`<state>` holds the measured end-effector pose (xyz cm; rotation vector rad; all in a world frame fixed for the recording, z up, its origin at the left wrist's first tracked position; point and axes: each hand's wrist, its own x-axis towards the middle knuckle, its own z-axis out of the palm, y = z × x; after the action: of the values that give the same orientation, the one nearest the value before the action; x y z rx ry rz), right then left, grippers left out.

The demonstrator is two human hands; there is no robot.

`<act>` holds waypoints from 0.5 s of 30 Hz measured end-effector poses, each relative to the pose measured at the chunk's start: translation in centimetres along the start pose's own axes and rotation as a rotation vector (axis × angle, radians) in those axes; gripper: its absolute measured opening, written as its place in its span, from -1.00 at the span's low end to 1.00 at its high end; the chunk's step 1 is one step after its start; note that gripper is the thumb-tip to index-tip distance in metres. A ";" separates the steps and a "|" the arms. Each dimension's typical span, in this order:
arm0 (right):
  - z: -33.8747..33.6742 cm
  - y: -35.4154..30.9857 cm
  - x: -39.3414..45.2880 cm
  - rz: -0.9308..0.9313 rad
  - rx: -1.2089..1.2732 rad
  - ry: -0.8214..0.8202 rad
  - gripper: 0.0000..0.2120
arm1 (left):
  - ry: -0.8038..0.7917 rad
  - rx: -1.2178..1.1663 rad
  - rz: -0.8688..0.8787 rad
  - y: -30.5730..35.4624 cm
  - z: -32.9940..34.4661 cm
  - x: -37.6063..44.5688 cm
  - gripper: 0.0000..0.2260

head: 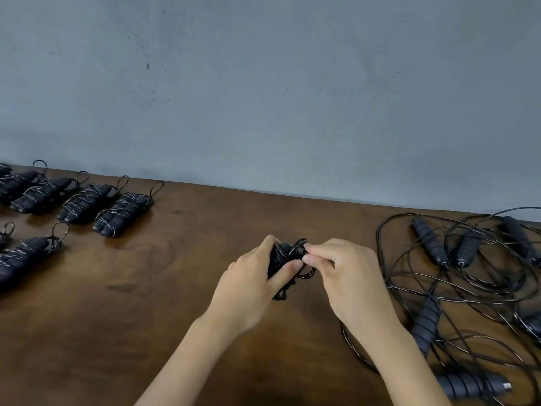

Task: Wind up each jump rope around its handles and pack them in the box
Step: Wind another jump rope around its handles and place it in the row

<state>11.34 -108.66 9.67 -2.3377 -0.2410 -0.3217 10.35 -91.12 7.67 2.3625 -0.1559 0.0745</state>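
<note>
A dark, glossy wooden table [164, 288] with visible grain is set against a matte grey-blue wall [263, 83] that is lightly scuffed. Above the middle of the table, a wound jump rope [285, 259] is held between both hands. The left hand [248, 291] is curled around the bundle of ribbed black handles, with the thumb pressed along its near side and the fingers wrapped over the top. The right hand [348, 276] is closed in a pinch, the thumb and fingertips pressed together on the thin, shiny black cord where it loops off the bundle's right end. How tightly the cord is wound beneath the fingers cannot be told.

To the left of the held bundle, near the wall, finished bundles [87, 200] are laid in a slanted row, each a pair of black segmented foam grips bound with glinting cord and ending in a small loop. A further bundle [23, 259] is placed nearer the table's front edge, still to the left.

To the right of the held bundle, a loose tangle of unwound ropes [468, 273] is spread over the table: thin wiry cords in broad overlapping curves, with ridged cylindrical handles [427, 320] lying among them. One handle [471, 386] with a small metal tip is seen nearest the front edge.
</note>
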 end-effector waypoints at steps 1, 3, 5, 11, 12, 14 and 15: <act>0.1 -0.1 -0.1 0.014 0.008 0.012 -0.86 | -0.034 0.034 0.002 -0.2 -0.3 0.2 -0.67; 0.1 -0.1 -0.2 0.031 0.000 0.012 -0.87 | -0.092 0.088 0.004 -0.5 -0.8 0.3 -0.60; 0.2 -0.2 -0.3 0.048 -0.021 -0.022 -0.90 | -0.137 0.083 0.001 -0.8 -1.0 0.2 -0.56; 0.9 -1.1 -0.1 0.076 -0.118 -0.135 -0.84 | -0.173 0.269 0.035 -1.2 -1.8 -0.4 -0.63; 1.0 -1.3 0.0 0.073 -0.147 -0.145 -0.81 | -0.160 0.290 0.039 -1.3 -1.8 -0.5 -0.63; 1.3 -1.7 0.1 0.063 -0.218 -0.146 -0.75 | -0.142 0.285 0.039 -1.5 -1.8 -0.7 -0.64; 1.4 -1.9 0.2 0.061 -0.237 -0.136 -0.73 | -0.137 0.271 0.037 -1.6 -1.9 -0.8 -0.64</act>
<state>11.21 -106.33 10.02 -2.5992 -0.2063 -0.1687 9.75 -88.56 7.87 2.6359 -0.2703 -0.0519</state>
